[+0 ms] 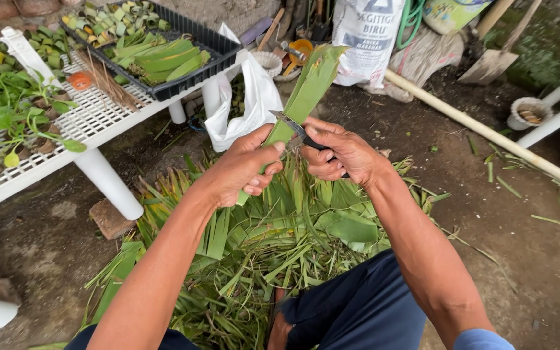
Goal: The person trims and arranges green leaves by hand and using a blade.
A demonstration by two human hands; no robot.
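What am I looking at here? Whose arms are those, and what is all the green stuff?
The picture comes from a camera worn on a person's head, looking down, so the arms you see are that person's own. There is no machine, just two bare hands. The left hand holds a long green leaf that sticks up and away. The right hand grips a small knife whose blade lies against the leaf. Below the hands, on the dirt ground, lies a big pile of cut leaves. To the left stands a white slatted table with a black tray holding trimmed leaf pieces, and small potted plants beside it. A white plastic bag hangs at the table's edge, and a long pale pole lies across the ground on the right.
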